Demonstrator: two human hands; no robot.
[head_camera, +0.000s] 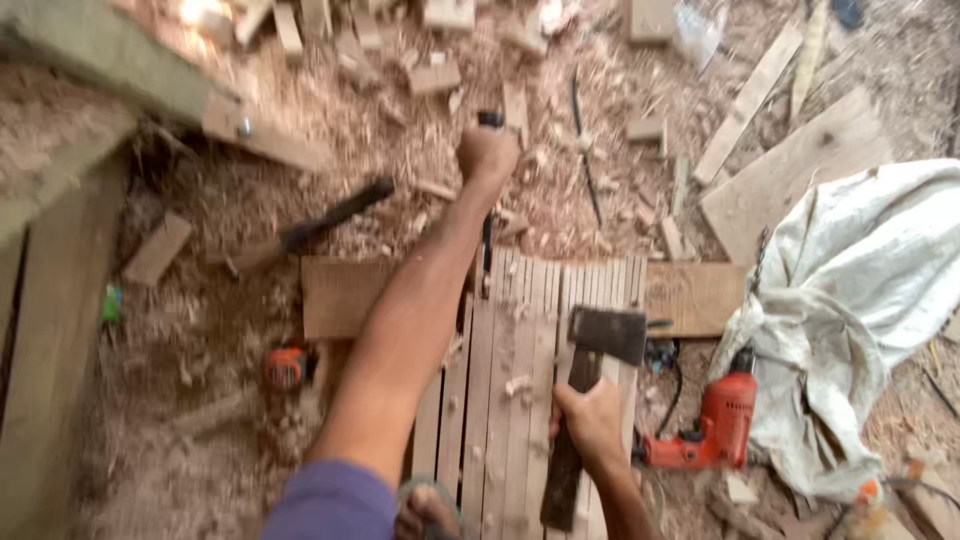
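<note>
While pale sawdust and offcuts litter the floor (200, 320), a panel of narrow wooden slats (510, 370) lies beneath both arms, beside crumpled white sacking (860, 300). An orange drill (715, 425) rests between them. The right hand (590, 420) is clenched on a dark-headed hatchet (600, 345); the left hand (487, 152) fists round a chisel (487, 235) standing on the slats' far edge.

Rough wood slats (500, 400) (matt metal hatchet head (608, 334)).

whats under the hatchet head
The hatchet head hangs over a row of thin wooden slats laid side by side, which rest across a plank. The right hand grips its handle. The slat surface directly beneath the head is covered.
</note>
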